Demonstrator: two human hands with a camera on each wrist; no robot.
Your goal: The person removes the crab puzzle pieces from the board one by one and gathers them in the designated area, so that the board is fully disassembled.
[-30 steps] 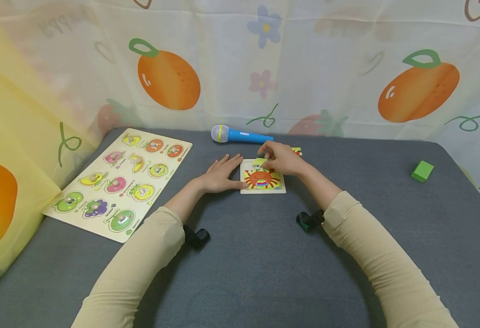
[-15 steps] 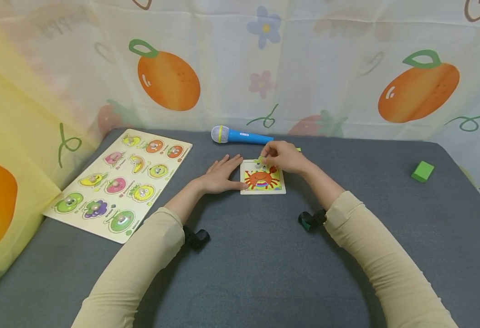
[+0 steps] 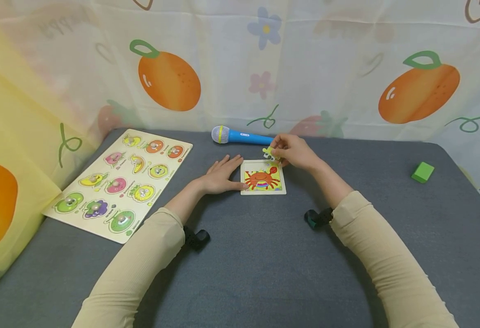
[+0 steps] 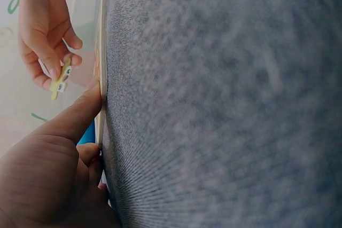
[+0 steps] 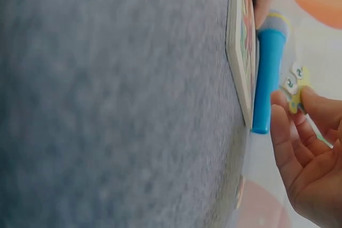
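A small square crab puzzle lies at the table's middle, its pale wooden frame [image 3: 263,192] round a red crab picture [image 3: 261,179]. My left hand [image 3: 219,177] lies with fingers spread beside it, the thumb resting on the frame's left edge. My right hand [image 3: 295,151] pinches a yellow puzzle piece [image 3: 268,153] between thumb and fingers, raised over the frame's top edge. Two cartoon eyes on that piece [image 5: 296,84] show in the right wrist view, where the piece stands tilted and clear of the board. Bare pale backing shows at the top of the frame.
Behind the puzzle lies a blue toy microphone [image 3: 248,136], its end overlapped by my right hand. A large fruit knob board [image 3: 141,216] covers the table's left side. Far right sits a green block [image 3: 422,172]. A printed curtain [image 3: 231,68] hangs behind the table.
My right hand has lifted the yellow piece out of the frame's top and moved up and right with it. It now covers another piece seen behind it earlier. My left hand has stayed put.
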